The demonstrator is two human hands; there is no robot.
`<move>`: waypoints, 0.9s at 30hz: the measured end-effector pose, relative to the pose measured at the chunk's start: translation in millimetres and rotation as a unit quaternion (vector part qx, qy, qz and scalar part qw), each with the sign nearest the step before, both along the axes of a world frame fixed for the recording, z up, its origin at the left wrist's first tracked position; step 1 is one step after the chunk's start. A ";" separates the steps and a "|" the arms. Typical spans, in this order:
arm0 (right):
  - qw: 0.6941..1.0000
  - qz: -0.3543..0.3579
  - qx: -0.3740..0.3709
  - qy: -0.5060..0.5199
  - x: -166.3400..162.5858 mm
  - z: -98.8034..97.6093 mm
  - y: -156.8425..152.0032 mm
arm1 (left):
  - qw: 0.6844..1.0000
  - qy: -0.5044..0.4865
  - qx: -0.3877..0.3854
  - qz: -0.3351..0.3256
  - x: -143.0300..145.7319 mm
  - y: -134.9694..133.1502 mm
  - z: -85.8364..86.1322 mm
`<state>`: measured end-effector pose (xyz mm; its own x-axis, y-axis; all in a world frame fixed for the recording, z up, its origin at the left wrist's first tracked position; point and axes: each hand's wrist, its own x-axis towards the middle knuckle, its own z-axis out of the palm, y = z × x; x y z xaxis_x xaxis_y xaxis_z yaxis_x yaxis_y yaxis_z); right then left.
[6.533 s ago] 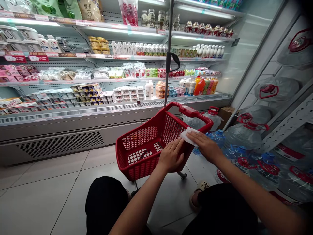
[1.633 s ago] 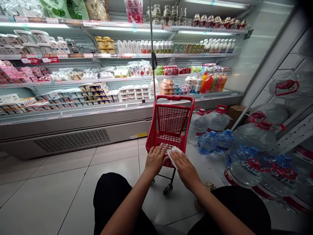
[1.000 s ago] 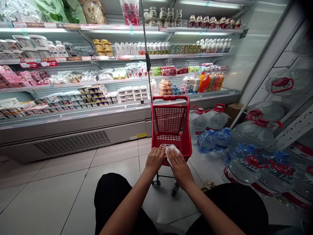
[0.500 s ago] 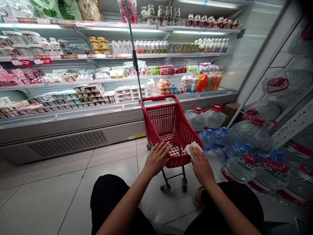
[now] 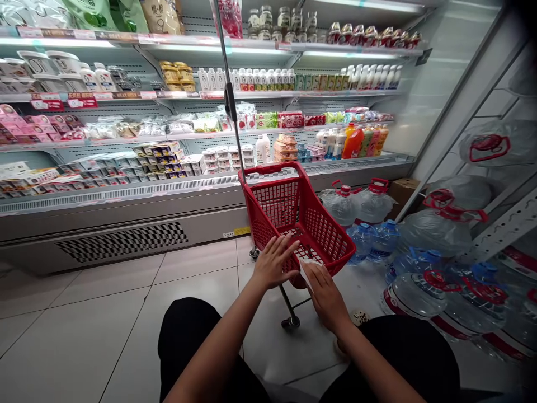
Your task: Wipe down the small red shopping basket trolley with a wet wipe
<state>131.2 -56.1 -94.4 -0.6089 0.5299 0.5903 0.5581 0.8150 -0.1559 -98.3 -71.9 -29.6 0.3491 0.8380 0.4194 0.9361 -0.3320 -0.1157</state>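
Observation:
In front of my knees stands a small red shopping cart [image 5: 326, 229] with a plastic mesh basket on grey legs with casters. My left hand [image 5: 273, 262] rests on the basket's near left rim, fingers stretched and slightly spread. Under the fingers of my right hand [image 5: 324, 291] is a crumpled white wipe [image 5: 308, 267], pressed against the near rim close to my left thumb. My right palm covers part of the wipe. A thin pole [image 5: 230, 101] rises from the cart's far left corner.
Behind the cart runs a refrigerated shelf [image 5: 176, 193] stocked with yogurt tubs, bottles and pouches. Large water jugs with red handles [image 5: 415, 294] and smaller blue-capped bottles [image 5: 384, 240] crowd the right side. Pale floor tiles [image 5: 104, 324] extend to the left.
My right hand has slid the wipe leftward along the near rim, from the right corner towards my left hand. The basket has turned slightly; my left hand stays on its rim.

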 end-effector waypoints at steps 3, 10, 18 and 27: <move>1.000 -0.011 0.003 0.002 17.0 -2.8 10.7 | 1.000 -0.003 -0.003 0.001 -8.1 13.5 3.5; 0.990 -0.133 -0.046 0.031 48.0 0.8 15.1 | 0.998 -0.056 0.028 0.027 40.9 16.5 -16.9; 0.987 -0.156 0.006 0.031 23.2 3.7 -7.6 | 0.995 -0.052 0.051 0.070 97.4 4.7 -30.1; 0.988 -0.147 0.050 -0.023 22.4 19.9 -1.0 | 0.997 -0.037 0.052 0.033 91.3 -8.6 -20.7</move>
<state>153.6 -57.1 -74.5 -0.4651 0.6286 0.6233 0.7778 0.6264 -0.0513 -7.0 -80.4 -50.3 0.2597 0.8092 0.5270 0.9628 -0.2593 -0.0763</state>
